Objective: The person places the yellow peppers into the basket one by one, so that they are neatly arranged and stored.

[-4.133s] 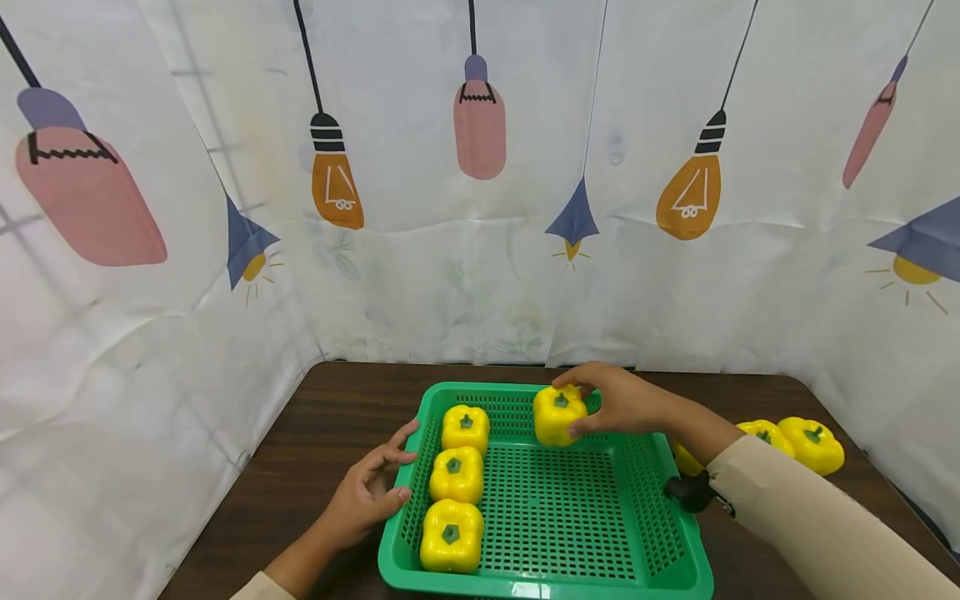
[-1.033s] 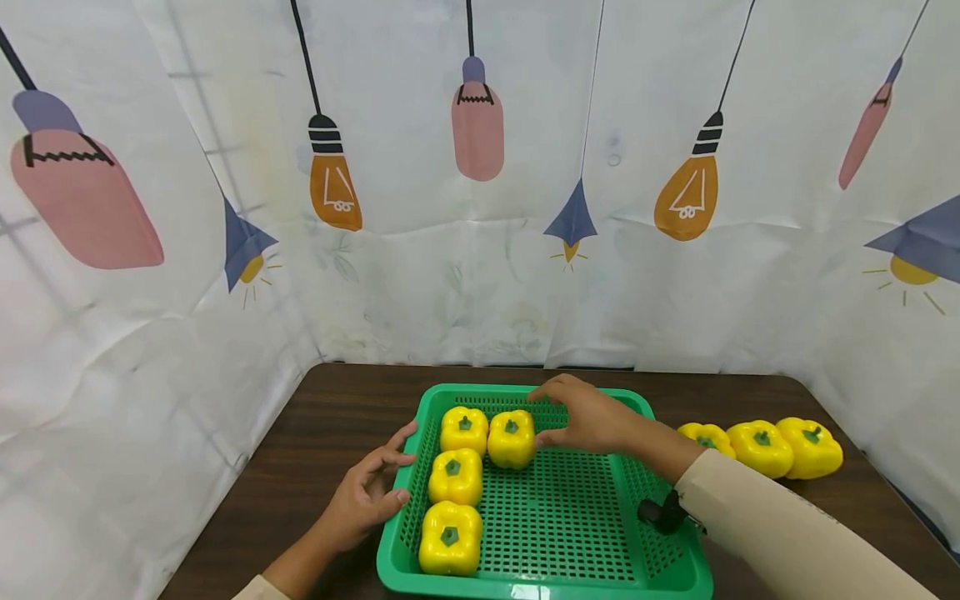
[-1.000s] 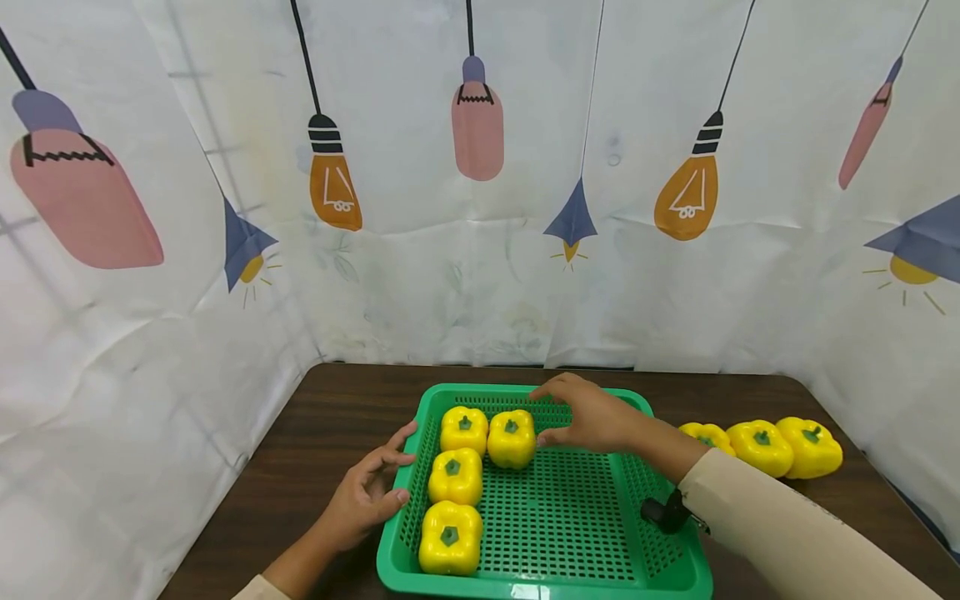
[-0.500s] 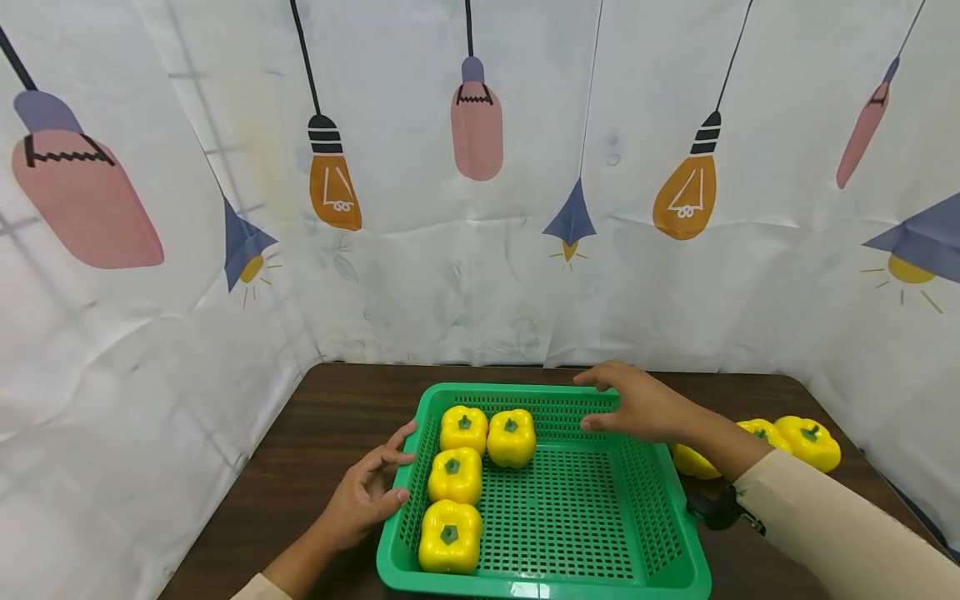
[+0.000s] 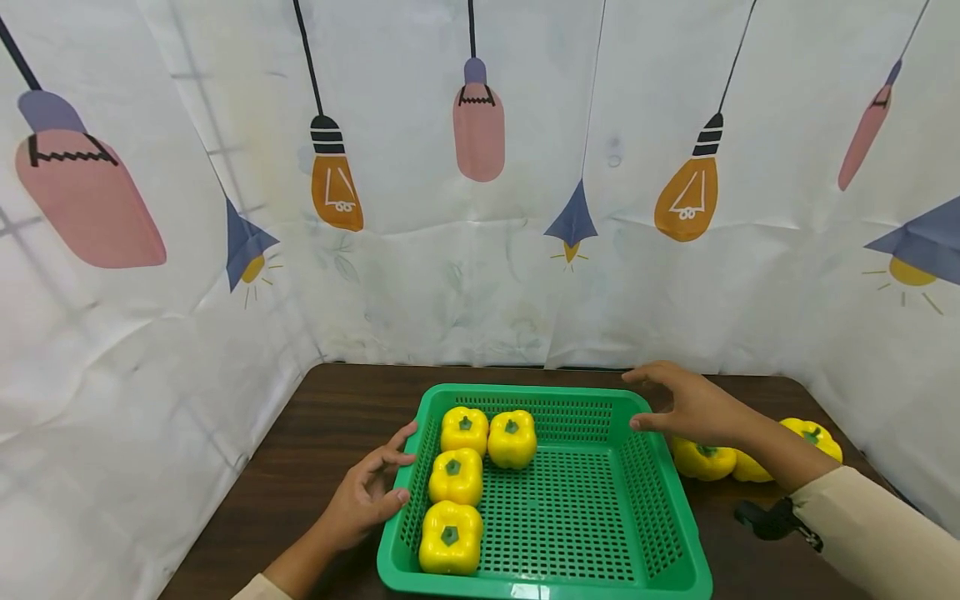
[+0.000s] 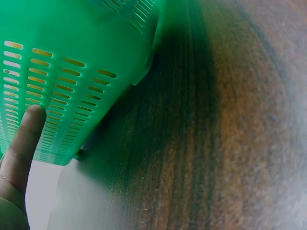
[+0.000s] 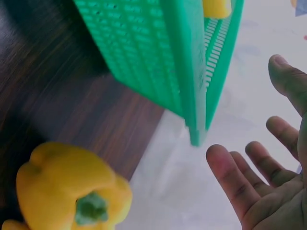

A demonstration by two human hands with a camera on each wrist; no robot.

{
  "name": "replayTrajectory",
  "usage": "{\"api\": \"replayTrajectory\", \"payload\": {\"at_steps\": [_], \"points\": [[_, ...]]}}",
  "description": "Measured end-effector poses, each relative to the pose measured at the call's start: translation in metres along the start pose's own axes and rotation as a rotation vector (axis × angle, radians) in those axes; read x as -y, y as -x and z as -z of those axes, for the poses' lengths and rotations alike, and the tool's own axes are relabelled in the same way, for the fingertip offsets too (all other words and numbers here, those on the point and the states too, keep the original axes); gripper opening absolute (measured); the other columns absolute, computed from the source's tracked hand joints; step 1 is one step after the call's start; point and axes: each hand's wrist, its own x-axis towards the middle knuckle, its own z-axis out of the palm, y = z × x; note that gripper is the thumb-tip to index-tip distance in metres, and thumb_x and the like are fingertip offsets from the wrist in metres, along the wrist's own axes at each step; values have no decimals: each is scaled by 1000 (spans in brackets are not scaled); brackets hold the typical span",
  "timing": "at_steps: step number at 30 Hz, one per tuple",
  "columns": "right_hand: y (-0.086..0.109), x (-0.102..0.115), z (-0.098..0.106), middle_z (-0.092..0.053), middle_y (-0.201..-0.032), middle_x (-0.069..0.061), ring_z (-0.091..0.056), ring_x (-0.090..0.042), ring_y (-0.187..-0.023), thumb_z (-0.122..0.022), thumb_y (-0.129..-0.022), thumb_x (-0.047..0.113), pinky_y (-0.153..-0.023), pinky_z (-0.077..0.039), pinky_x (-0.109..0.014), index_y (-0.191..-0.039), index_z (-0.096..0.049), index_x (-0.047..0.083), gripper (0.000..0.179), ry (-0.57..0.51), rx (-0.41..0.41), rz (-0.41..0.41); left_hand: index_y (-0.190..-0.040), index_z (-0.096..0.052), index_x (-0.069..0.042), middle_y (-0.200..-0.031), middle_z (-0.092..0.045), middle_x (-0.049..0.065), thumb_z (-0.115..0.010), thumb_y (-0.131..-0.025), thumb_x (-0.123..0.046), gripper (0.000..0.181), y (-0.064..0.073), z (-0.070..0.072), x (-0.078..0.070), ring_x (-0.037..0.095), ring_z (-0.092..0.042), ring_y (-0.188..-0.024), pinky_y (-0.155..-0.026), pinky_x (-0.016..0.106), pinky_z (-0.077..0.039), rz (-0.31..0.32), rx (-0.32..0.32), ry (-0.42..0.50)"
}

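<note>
A green plastic basket (image 5: 555, 583) holds several yellow bell peppers: three line its left side, and another pepper (image 5: 512, 439) sits beside the far one. My left hand (image 5: 367, 492) rests at the basket's left rim with fingers spread; in the left wrist view a finger (image 6: 21, 148) touches the slotted wall. My right hand (image 5: 693, 408) is over the basket's far right corner, fingers apart and nothing in them. Beneath it on the table lie more yellow peppers, the nearest pepper (image 5: 702, 460) just outside the basket. The right wrist view shows a pepper (image 7: 72, 187) with its green stem.
The dark wooden table (image 5: 330, 417) ends at a white curtain (image 5: 450, 300) printed with lamps, which also hangs along both sides. Right of the basket, another yellow pepper (image 5: 813, 437) lies partly behind my right forearm.
My right hand has let go of a pepper beside the far left one and moved right, out of the basket toward the peppers on the table. My left hand has stayed put.
</note>
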Motion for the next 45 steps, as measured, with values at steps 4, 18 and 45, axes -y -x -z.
{"api": "replayTrajectory", "payload": {"at_steps": [4, 18, 45], "points": [[9, -7, 6, -51, -143, -15, -54, -41, -125, -78, -89, 47, -82, -59, -36, -143, -55, 11, 68, 2, -26, -1, -128, -42, 21, -163, -16, 33, -53, -94, 17, 36, 0, -1, 0, 20, -21, -154, -117, 28, -30, 4, 1, 10], [41, -30, 28, -47, -145, -24, -55, -49, -123, -76, -93, 42, -82, -58, -52, -146, -50, 7, 69, 25, -65, -63, -128, -44, 20, -163, -16, 34, -54, -94, 17, 36, 0, -2, 0, 21, -21, -154, -118, 27, -28, 0, -3, 5], [83, -81, 48, -46, -144, -33, -61, -59, -106, -79, -92, 28, -80, -53, -66, -146, -48, 0, 68, 126, -151, -134, -127, -43, 20, -162, -16, 35, -54, -93, 19, 36, -3, -2, 2, 21, -20, -154, -119, 27, -27, 6, 13, -11]]}}
